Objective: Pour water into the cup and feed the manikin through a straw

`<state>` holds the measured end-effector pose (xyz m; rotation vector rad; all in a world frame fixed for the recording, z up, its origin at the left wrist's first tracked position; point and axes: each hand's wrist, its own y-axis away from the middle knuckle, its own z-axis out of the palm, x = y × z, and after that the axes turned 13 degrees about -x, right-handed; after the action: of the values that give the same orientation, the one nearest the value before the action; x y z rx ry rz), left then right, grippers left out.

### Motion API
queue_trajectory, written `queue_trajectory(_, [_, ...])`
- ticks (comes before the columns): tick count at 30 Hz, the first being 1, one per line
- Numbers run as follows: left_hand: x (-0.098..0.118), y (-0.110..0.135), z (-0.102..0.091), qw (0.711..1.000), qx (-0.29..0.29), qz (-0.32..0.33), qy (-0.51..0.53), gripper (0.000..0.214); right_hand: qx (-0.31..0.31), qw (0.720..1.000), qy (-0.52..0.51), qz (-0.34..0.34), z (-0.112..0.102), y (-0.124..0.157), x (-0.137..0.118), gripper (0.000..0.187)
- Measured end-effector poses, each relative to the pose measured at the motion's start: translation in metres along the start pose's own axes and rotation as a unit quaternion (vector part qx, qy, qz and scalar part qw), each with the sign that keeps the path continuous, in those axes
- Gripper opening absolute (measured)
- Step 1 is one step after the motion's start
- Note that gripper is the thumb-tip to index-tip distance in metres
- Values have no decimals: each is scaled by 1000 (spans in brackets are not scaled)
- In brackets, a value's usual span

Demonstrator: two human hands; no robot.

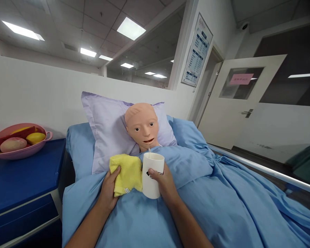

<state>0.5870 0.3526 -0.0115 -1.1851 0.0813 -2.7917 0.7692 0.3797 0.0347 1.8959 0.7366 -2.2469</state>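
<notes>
A training manikin (142, 125) lies in a bed, head on a lilac pillow (105, 134), covered to the neck by a blue blanket (196, 193). My right hand (164, 182) is wrapped round a white mug (152, 174) held just below the manikin's chin. A thin straw (149, 150) rises from the mug toward its mouth. My left hand (109, 187) grips a folded yellow towel (126, 172), held against the blanket right beside the mug.
A blue bedside cabinet (23, 172) stands at the left, carrying a pink bowl (20, 151) of fruit. A metal bed rail (260, 168) runs along the right side. Behind it are a white door (237, 100) and a white partition wall (36, 93).
</notes>
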Motion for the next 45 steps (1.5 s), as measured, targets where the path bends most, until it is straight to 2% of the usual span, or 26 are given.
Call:
queue_trajectory(33, [0, 1, -1, 1000, 4, 0, -4, 41, 6, 1000, -11, 1, -1, 0, 3, 54])
queue_trajectory(40, [5, 2, 6, 1000, 2, 0, -7, 40, 13, 999, -32, -14, 1, -1, 2, 53])
queue_trajectory(45, [12, 7, 22, 997, 19, -12, -77, 36, 7, 997, -55, -50, 4, -1, 2, 52])
